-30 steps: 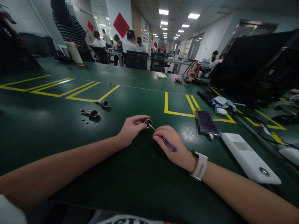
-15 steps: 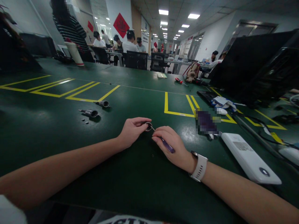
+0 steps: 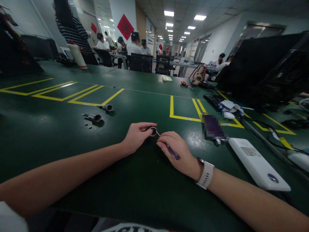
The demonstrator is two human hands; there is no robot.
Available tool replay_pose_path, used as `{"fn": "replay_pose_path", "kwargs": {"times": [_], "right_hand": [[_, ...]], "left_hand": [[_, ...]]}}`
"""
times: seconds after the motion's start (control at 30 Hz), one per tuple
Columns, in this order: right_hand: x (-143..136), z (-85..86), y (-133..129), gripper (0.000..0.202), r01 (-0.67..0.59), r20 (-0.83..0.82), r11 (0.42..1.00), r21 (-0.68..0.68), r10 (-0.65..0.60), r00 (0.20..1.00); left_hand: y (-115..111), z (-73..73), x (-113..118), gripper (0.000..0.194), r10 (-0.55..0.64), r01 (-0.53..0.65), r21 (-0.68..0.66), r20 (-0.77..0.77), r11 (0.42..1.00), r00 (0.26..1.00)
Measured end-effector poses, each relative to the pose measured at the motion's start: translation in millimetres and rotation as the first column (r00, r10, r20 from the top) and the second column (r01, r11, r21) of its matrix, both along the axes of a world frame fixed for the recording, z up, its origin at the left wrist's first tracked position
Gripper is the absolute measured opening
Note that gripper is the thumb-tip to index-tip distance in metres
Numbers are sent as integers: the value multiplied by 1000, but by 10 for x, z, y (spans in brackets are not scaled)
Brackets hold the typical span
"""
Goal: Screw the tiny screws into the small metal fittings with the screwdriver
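My left hand (image 3: 138, 137) is closed around a round, hollow metal part (image 3: 153, 131), whose open end faces me and to the right. Its far side is hidden by my fingers. Between the fingers and thumb of my right hand (image 3: 177, 153) sits a screwdriver (image 3: 173, 151) with a purple handle. Its thin shaft points into the open end of the metal part; the tip is out of sight. Below the hands a tiny dark ring or nut (image 3: 157, 161) lies on the green table (image 3: 135, 199).
Left of my hands lie two cup-ended metal parts with stems (image 3: 93, 117) and small nuts (image 3: 89, 127). To the right are a white power bank (image 3: 259, 164), a blurred dark item (image 3: 213, 126), cables and a monitor (image 3: 256, 61). A red-handled screwdriver (image 3: 184, 83) lies farther back.
Both hands stay in almost the same place. The purple screwdriver handle has shifted very slightly left and down; the shaft still points into the metal part.
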State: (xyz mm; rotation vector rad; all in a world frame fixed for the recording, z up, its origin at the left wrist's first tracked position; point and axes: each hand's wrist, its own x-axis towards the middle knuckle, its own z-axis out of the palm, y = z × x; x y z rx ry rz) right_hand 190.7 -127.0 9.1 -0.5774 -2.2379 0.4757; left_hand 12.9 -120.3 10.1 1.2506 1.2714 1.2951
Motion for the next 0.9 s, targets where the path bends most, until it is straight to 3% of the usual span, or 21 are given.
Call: {"fn": "replay_pose_path", "kwargs": {"times": [0.1, 0.17, 0.23, 0.3, 0.37, 0.67, 0.9], "right_hand": [[15, 9, 5, 14, -7, -99, 990, -139, -7, 995], [31, -10, 40, 20, -25, -204, 927, -375, -56, 977], [44, -48, 97, 35, -111, -312, 766, -633, -121, 942], [49, -88, 151, 45, -231, -394, 605, -762, -148, 907], [48, -111, 181, 48, -294, -422, 530, -796, -136, 897], [48, -110, 151, 47, -222, -328, 533, -817, -112, 938], [58, -63, 120, 48, -185, -267, 581, -793, -60, 962]], "left_hand": [[28, -6, -18, 23, 3, -3, -5, -3, 1000, 1000], [60, -17, -39, 23, 13, -13, -11, 8, 1000, 1000], [97, -33, -61, 24, 26, -25, -27, 48, 999, 998], [130, -50, -78, 29, 40, -35, -46, 97, 998, 994], [151, -67, -88, 33, 48, -41, -52, 126, 998, 991], [152, -101, -116, 36, 21, -19, -17, 128, 1000, 992], [143, -84, -104, 34, 19, -16, -20, 127, 1000, 992]]}}
